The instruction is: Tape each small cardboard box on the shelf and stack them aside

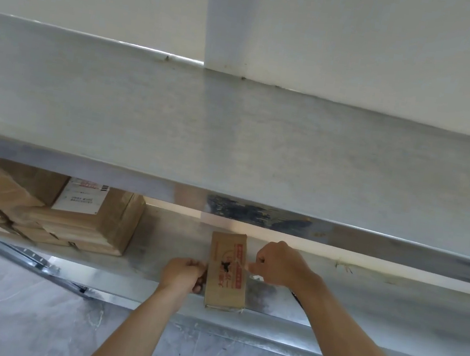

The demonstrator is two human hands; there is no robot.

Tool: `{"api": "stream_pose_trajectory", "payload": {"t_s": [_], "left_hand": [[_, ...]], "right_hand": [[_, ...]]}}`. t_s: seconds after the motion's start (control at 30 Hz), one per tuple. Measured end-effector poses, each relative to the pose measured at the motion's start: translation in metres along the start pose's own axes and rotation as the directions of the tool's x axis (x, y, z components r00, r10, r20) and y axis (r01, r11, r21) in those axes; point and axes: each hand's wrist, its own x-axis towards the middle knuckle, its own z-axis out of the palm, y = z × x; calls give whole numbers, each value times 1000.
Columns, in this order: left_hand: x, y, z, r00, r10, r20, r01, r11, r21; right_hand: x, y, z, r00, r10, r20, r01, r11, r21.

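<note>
Steel shelf [333, 280]: box stack [73, 216] left.

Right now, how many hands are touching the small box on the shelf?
2: the left hand holds the left side of the box, the right hand pinches at its right side.

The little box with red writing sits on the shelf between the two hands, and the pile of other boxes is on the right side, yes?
Not quite. The head view shows the pile of other boxes on the left side, not the right. The little box does sit on the shelf between the left hand and right hand.
</note>
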Motion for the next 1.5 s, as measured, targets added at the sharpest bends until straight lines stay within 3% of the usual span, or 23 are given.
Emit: {"api": "stream_pose_trajectory", "payload": {"t_s": [0.07,0.17,0.33,0.53,0.7,0.77,1.0,1.1,1.2,1.33,1.5], "left_hand": [[-3,1,1,998,43,-55,-43,999,5],[-13,5,4,966,180,-185,-144,971,192],[-30,7,23,940,294,-171,-235,924,301],[-33,5,55,932,327,-156,-266,910,319],[-23,7,55,941,280,-188,-247,952,180],[-23,8,51,930,304,-208,-255,939,232],[-36,10,50,876,438,-202,-284,806,519],[-51,11,69,935,350,-58,-218,695,685],[-54,16,79,964,266,-26,-154,630,761],[-45,15,72,972,234,-26,-146,687,712],[-39,4,47,960,278,45,-267,847,459]], "right_hand": [[1,0,1,1000,-3,0,3,1000,-12],[1,-2,0,1000,0,11,1,1000,-21],[-1,-5,-2,1000,9,22,-9,1000,-24],[-4,-7,-3,999,33,28,-33,999,7],[-4,-7,-1,999,49,12,-50,998,35],[-3,-5,0,999,47,10,-48,998,47],[-6,-2,0,1000,20,-10,-19,999,46],[-7,-2,-1,1000,18,-9,-17,997,69],[-9,-2,-1,1000,15,-11,-14,995,96],[-11,7,-2,999,-1,36,-8,972,234],[-12,3,-9,997,-17,75,-14,919,394]]}}
